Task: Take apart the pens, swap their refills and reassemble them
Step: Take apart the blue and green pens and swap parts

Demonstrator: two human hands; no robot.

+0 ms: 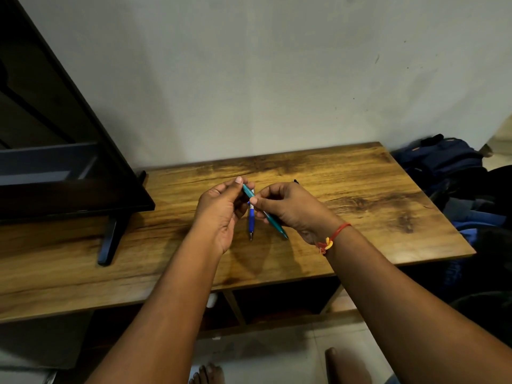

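Above the middle of the brown wood-grain table [360, 195], both bare hands meet around a slim teal plastic pen [267, 214]. The left hand [219, 212] pinches the pen's upper end between thumb and fingertips, its palm turned toward the right. The right hand [291, 209] closes around the middle of the barrel, thumb tip pressed on top and the other fingers curled beneath, so the pen runs on a slant from upper left down to lower right. Its pointed tip sticks out below the right palm, near the table surface; whether it touches the wood cannot be told.

Just behind and between the two hands lies a second pen, blue with a white upper section [251, 220]. It rests on the table, pointing toward the camera, its metal tip nearest. Neither hand grips it.

A red and yellow thread bracelet [331, 239] circles the right wrist. At the left, a black flat screen [55, 120] stands on a dark angled foot on the table. Off the right edge of the table sits a heap of dark blue bags [448, 162].
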